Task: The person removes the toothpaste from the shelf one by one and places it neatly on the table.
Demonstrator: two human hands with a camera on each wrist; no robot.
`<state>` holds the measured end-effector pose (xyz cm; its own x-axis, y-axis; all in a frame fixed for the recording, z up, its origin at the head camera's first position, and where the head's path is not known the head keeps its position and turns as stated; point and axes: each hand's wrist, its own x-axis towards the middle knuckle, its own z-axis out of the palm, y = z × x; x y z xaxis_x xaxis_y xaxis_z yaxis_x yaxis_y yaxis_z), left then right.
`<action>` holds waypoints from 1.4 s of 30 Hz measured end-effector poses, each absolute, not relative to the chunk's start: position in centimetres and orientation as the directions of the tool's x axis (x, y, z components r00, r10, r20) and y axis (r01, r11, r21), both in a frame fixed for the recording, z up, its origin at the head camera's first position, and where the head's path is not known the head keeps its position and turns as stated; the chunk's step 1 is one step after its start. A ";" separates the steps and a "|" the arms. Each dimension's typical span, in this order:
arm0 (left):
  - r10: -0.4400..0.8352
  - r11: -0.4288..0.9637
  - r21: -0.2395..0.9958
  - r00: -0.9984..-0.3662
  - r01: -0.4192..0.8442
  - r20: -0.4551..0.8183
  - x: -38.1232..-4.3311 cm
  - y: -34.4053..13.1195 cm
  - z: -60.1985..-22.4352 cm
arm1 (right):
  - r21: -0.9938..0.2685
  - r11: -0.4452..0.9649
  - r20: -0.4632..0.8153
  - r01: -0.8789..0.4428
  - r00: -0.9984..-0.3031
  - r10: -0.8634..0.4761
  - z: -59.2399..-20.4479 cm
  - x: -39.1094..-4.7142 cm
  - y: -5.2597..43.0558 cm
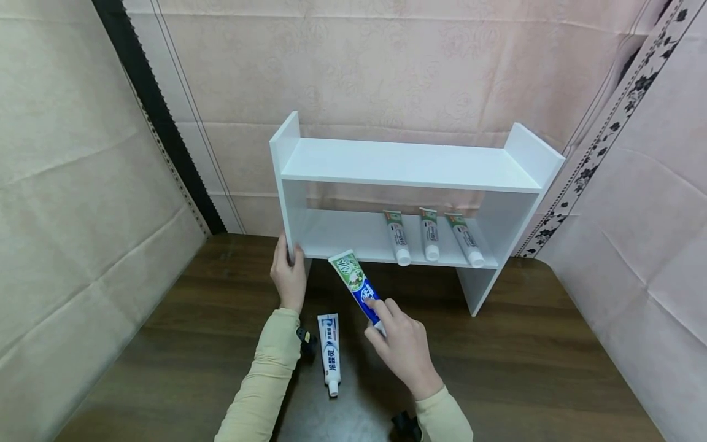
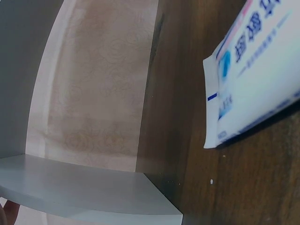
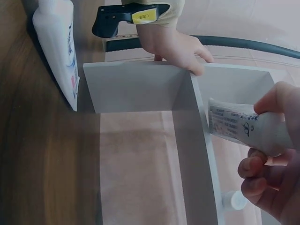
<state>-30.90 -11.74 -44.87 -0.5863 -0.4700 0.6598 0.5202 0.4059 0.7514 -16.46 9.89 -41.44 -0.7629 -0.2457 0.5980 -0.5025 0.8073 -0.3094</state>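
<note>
My right hand (image 1: 407, 347) grips a blue-and-green toothpaste tube (image 1: 353, 276) near its cap end. The tube's flat end points up and left, in front of the lower board of a white two-tier shelf (image 1: 403, 162). In the right wrist view the held tube (image 3: 232, 123) shows printed text on its pale back. My left hand (image 1: 289, 279) holds the left side panel of the shelf by its edge, near the lower board. A white-and-blue toothpaste tube (image 1: 329, 347) lies on the table between my forearms; its flat end (image 2: 212, 103) shows in the left wrist view.
On the lower board, three toothpaste tubes lie toward the right, caps facing front: one on the left (image 1: 397, 238), one in the middle (image 1: 429, 234), one on the right (image 1: 465, 240). Pale cloth (image 1: 397, 67) hangs behind the shelf. The table (image 1: 182, 356) is brown wood.
</note>
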 end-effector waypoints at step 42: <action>-0.472 0.414 0.757 -0.592 0.506 0.654 -30.9 -11.7 -44.8 | -0.306 0.838 0.554 -0.453 -0.800 -0.230 -41.5 -16.4 10.1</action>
<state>-30.91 -11.71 -44.77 -0.5920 -0.4715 0.6536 0.5060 0.4138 0.7568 -16.35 10.07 -41.52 -0.8004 -0.2302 0.5535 -0.4525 0.8376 -0.3060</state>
